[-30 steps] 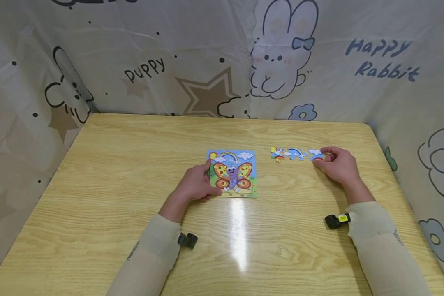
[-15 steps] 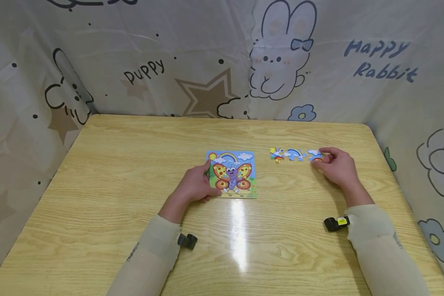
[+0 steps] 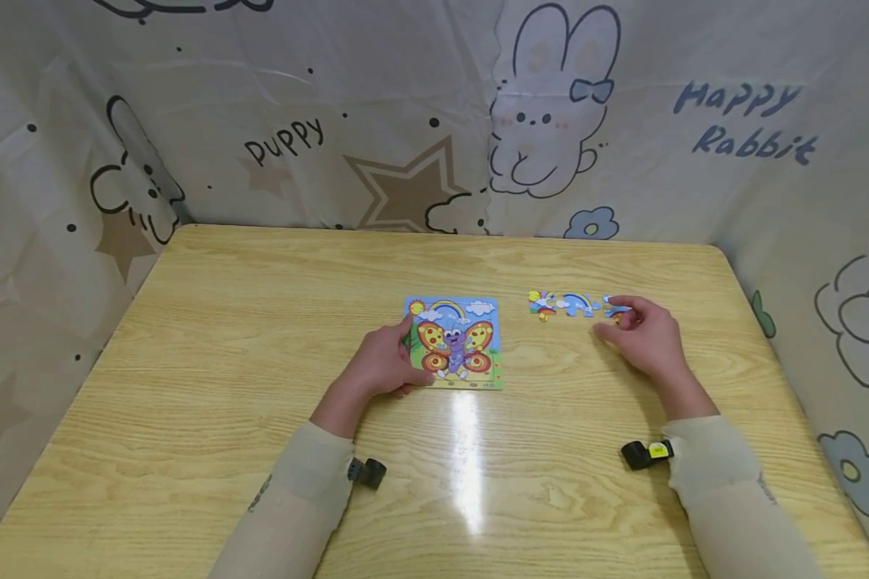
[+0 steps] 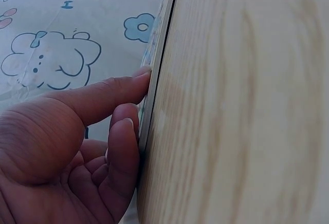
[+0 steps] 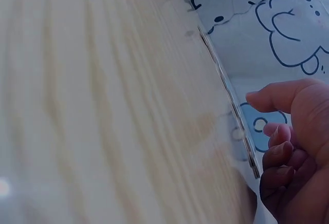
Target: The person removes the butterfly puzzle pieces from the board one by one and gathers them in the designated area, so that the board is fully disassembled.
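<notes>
A square butterfly puzzle (image 3: 458, 342) lies on the table in the head view, its picture complete. My left hand (image 3: 380, 360) holds it by the left side, thumb at the lower left corner. In the left wrist view, the thumb and fingertips meet the puzzle's thin edge (image 4: 153, 82). Further right lie loose jigsaw pieces in a row: a sun piece (image 3: 540, 301), a rainbow piece (image 3: 576, 304) and a cloud piece (image 3: 615, 311). My right hand (image 3: 648, 334) hovers over the cloud piece and partly hides it. The right wrist view shows its thumb (image 5: 270, 96) apart from the pieces.
The wooden table (image 3: 261, 322) runs back to a patterned cloth wall (image 3: 297, 104), with more cloth along both sides. Each sleeve carries a small black wrist camera (image 3: 368, 473). A bright reflection streaks the tabletop below the puzzle.
My right hand has let go of the cloud piece and shifted slightly left and nearer, covering more of it. The left hand and puzzle have stayed in place.
</notes>
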{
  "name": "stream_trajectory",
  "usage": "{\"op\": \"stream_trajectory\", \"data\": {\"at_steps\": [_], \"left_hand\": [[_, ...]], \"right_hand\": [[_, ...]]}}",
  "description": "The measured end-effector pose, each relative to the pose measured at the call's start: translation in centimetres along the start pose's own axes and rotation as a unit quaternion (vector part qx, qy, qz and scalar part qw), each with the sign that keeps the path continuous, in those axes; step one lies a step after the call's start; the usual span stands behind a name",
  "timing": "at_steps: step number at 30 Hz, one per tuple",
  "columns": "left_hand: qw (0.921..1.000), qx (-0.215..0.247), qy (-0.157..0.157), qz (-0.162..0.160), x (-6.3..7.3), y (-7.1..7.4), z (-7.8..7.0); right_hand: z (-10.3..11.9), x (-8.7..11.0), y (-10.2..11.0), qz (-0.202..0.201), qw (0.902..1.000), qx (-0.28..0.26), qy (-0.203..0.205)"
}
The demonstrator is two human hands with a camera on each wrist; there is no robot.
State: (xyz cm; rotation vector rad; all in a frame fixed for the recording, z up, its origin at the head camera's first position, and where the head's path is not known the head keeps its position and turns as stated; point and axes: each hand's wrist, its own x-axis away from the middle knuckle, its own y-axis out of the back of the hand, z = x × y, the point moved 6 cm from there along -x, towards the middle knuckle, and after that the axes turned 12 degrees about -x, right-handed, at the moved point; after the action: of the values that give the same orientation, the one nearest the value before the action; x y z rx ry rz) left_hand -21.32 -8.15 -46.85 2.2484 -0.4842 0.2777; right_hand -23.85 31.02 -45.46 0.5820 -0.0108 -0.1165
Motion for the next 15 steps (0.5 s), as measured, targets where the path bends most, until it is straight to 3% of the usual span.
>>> {"op": "stream_trajectory", "data": {"at_steps": [15], "left_hand": [[1.0000, 0.007, 0.005, 0.000, 0.0, 0.0, 0.1]], "right_hand": [[1.4, 0.6, -2.8, 0.018, 0.9994, -0.015, 0.025]]}}
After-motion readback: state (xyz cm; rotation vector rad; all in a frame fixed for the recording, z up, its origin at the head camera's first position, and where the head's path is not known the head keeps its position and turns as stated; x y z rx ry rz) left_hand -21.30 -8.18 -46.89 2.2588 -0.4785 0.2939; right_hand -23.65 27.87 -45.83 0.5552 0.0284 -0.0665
